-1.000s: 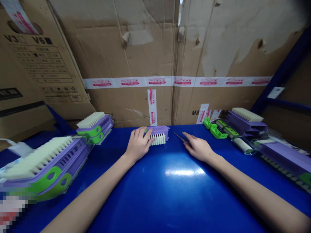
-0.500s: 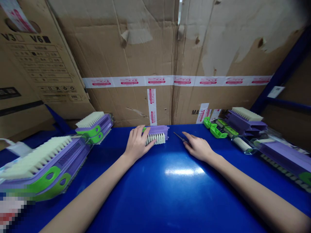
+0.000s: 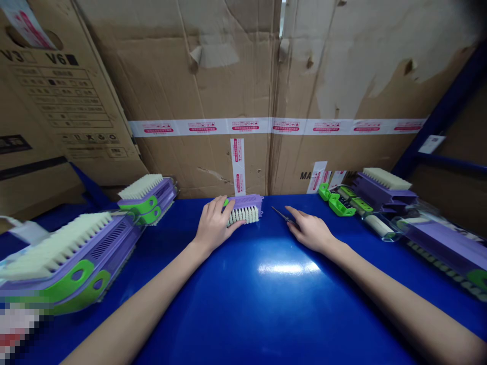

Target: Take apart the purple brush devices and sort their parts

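The left hand (image 3: 215,223) grips the purple brush (image 3: 248,201) at its left end, fingers over the top and thumb along the front by the bristles — a hold that seems meant to steady it while leaving its right end uncovered. The brush sits at the far side of the blue table (image 3: 243,304), near the cardboard (image 3: 251,86), between the two hands. The right hand (image 3: 312,230) pinches a slim dark tool (image 3: 280,213), its tip pointing towards the brush but apart from it; the low wrist probably keeps that tip steady. At the left, paired brushes (image 3: 95,243) lie back to back, bristles outward, perhaps to spare them from crushing. Green parts (image 3: 342,207) lie off to the right, well clear of both hands.
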Demonstrator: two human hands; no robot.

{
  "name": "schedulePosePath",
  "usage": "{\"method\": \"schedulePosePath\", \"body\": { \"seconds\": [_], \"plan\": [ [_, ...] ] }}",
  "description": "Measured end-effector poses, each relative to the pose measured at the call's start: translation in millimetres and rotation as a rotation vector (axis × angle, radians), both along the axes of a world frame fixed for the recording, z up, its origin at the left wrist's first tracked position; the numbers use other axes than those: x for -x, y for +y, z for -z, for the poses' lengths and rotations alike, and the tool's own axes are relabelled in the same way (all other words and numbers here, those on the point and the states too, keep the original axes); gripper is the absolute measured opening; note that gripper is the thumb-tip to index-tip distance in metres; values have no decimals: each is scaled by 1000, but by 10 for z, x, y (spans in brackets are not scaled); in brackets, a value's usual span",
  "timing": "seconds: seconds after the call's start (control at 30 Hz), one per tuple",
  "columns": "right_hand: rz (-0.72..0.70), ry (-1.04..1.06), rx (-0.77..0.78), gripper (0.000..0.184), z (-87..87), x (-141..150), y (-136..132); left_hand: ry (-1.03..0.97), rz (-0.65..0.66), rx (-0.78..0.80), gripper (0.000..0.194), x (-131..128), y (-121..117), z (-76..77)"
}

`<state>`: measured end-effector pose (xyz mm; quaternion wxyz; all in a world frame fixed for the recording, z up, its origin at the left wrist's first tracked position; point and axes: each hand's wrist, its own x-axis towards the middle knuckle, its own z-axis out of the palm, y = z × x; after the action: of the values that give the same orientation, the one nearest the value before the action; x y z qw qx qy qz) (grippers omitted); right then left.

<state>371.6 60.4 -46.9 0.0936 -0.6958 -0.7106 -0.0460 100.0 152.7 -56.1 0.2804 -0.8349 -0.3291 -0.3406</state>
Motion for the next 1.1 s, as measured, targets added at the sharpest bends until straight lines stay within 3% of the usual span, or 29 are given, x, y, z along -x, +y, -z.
{"method": "schedulePosePath", "body": {
  "seconds": [0.97,1.1],
  "plan": [
    [-3,6,-9,53,4,-2,-3,-52,41,76,35,22,-1,-12],
    [-5,-3,-19,53,11,-8,-2,-45,63,73,44,17,-15,-13]
  ]
}}
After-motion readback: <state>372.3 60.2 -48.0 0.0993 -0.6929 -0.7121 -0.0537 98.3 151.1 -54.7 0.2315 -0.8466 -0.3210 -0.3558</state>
